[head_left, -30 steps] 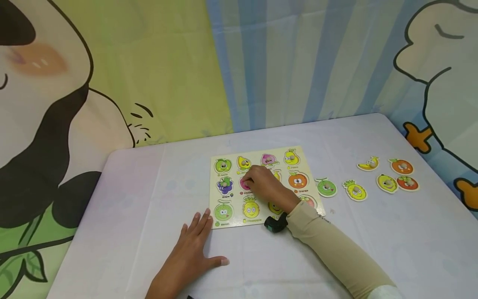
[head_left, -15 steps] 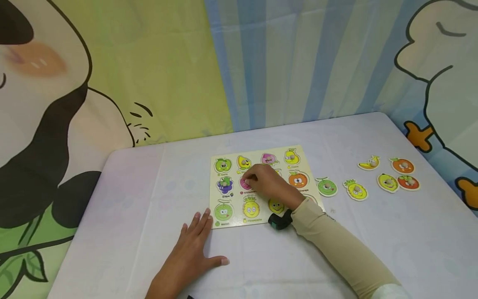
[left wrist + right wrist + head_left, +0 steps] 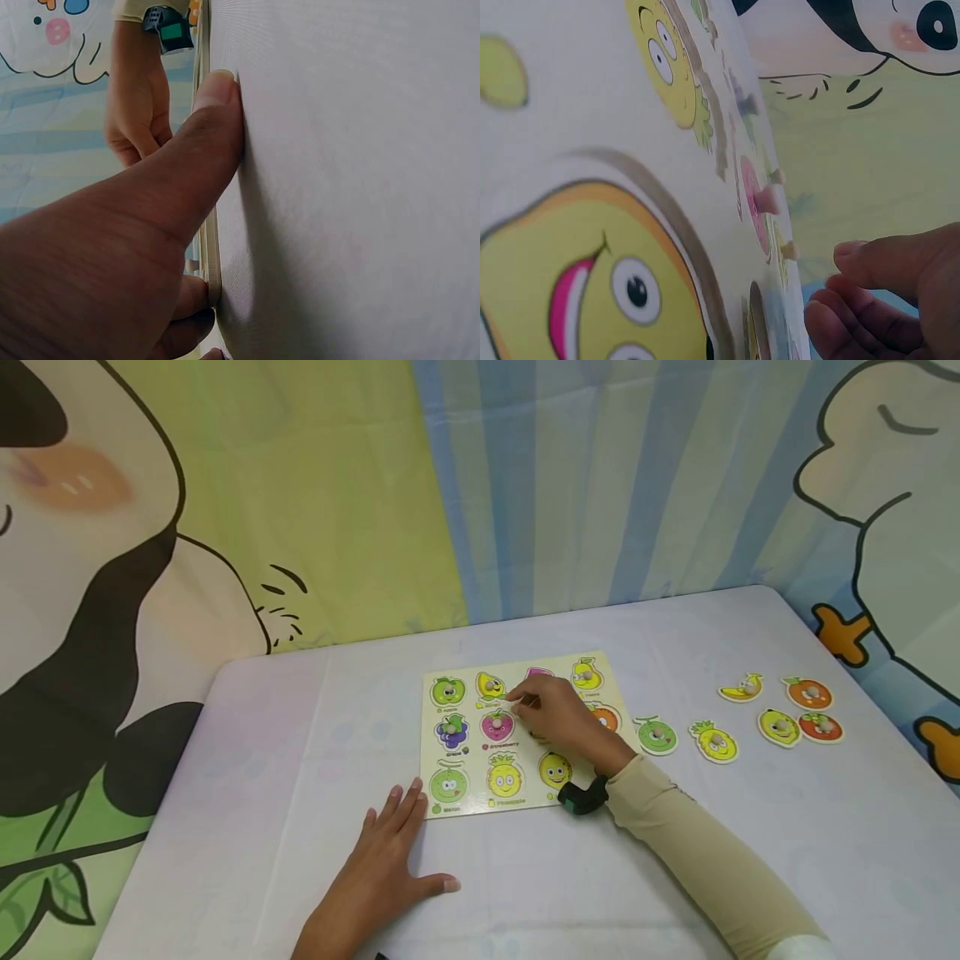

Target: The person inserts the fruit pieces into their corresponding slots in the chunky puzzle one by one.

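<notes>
A: How do the hands stand?
B: From my remote station, I see the left hand (image 3: 382, 864) flat and spread on the tabletop (image 3: 315, 760), fingertips at the cream puzzle board's (image 3: 477, 777) left edge, near its front corner. The right hand (image 3: 551, 714) is over the board's middle, fingers loosely bent, thumb tip close to them; I make out nothing held.
A: And the strawberry piece (image 3: 497, 726)?
B: In its recess, second from the board's left edge, middle row, just beside that hand.
A: What can't you make out?
B: The right hand covers most of the peach (image 3: 538, 672), and the beige sleeve (image 3: 697, 835) hides the board's front right corner. The pegs blur in my right wrist view. The tabletop's near edge is cut off.
A: Materials?
B: Smooth white cloth, faintly creased; flat, contour-cut pieces with small rounded pegs.
A: Count them.
B: Five clearly seated: strawberry, apple (image 3: 447, 692), leafed yellow fruit (image 3: 490, 686), pear (image 3: 587, 675), grape (image 3: 452, 732). Six lie loose toward the tabletop's right edge: melon (image 3: 657, 736), pineapple (image 3: 713, 742), banana (image 3: 741, 687), orange (image 3: 807, 692), tomato (image 3: 821, 727) and a rounded yellow fruit (image 3: 777, 727).
</notes>
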`<state>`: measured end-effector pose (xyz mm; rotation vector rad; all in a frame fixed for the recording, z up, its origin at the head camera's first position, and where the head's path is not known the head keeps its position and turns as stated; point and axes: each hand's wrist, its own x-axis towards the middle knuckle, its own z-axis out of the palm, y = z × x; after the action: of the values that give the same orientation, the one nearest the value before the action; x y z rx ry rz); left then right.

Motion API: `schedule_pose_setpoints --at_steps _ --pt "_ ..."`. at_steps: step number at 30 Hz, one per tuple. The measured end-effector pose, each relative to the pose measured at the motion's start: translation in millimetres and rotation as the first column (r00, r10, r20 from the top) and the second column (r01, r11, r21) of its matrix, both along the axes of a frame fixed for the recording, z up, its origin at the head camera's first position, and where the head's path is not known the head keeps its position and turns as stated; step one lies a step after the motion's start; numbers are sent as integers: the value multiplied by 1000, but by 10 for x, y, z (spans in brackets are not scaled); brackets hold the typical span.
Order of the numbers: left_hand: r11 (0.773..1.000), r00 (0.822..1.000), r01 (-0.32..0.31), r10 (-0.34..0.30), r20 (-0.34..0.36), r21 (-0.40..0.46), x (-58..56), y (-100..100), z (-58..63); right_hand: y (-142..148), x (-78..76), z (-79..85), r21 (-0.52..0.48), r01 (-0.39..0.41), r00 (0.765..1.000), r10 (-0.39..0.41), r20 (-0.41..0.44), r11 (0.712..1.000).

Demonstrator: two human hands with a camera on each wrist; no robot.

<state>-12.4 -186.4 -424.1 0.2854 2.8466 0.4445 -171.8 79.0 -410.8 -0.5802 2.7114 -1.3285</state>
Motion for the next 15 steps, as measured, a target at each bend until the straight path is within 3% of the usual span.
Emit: schedule_pose_setpoints --at_steps 8,15 --pt "1000 1000 -2 2 -13 6 2 5 -3 282 -37 -19 -64 85 995 -87 -38 994" --pt "1000 1000 -3 4 -11 11 4 6 9 613 -54 -18 -55 158 986 -161 -49 986"
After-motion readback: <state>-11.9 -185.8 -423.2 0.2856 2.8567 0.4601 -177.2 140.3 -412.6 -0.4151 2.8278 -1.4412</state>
